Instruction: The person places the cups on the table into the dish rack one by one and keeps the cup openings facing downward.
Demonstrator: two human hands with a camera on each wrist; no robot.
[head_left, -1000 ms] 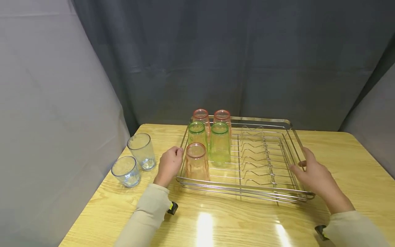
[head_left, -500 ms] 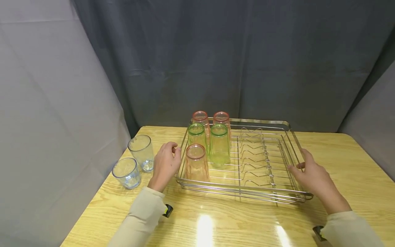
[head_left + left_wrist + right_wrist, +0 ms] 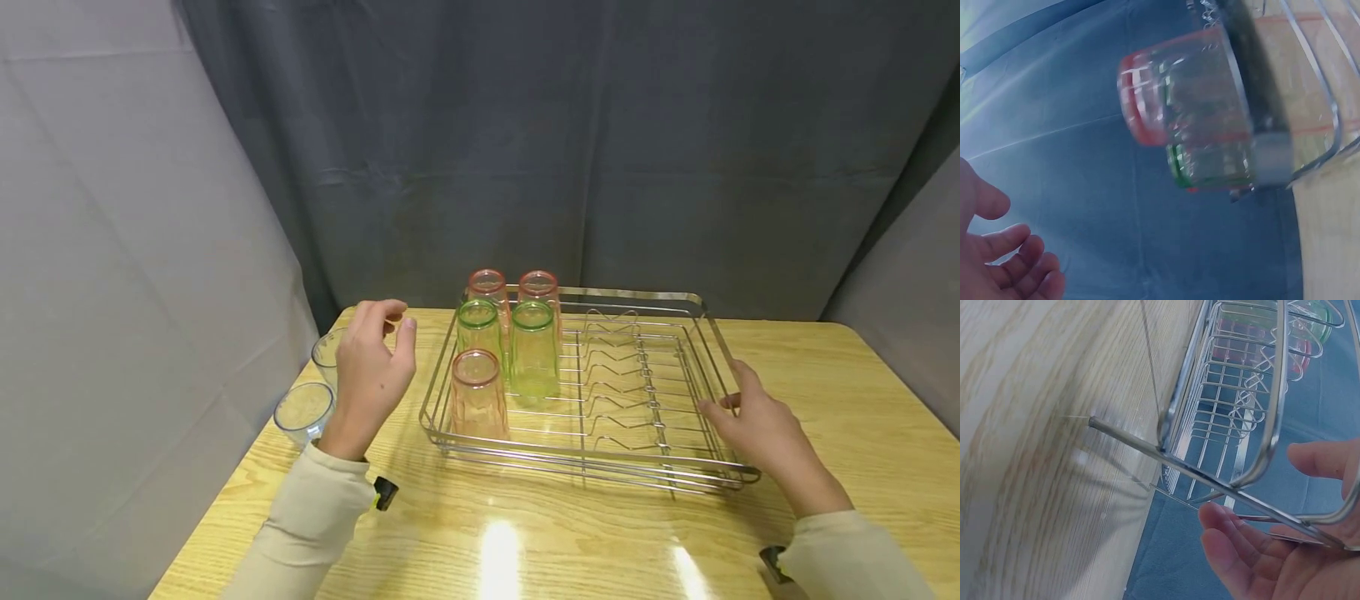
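Observation:
My left hand (image 3: 372,375) is raised above the table's left side with its fingers loosely bent and nothing in it. It partly hides the larger blue-rimmed glass (image 3: 327,354); a shorter blue-rimmed glass (image 3: 303,408) stands upright close by. My right hand (image 3: 761,425) grips the right side of a wire dish rack (image 3: 630,294), thumb on the inner side. Upside down in the rack's left part stand an orange glass (image 3: 480,408) in front, two green glasses (image 3: 534,358) behind it, and two red glasses (image 3: 540,287) at the back.
The rack stands on a wooden table (image 3: 435,550). Rows of wavy wire dividers (image 3: 618,392) fill the rack's right half. A dark curtain (image 3: 600,167) hangs behind the table, and a pale cloth (image 3: 127,292) hangs along the left.
My left hand has let go of the rack's left side and moved left and up, in front of the larger blue-rimmed glass. The right hand stays at the rack's right side.

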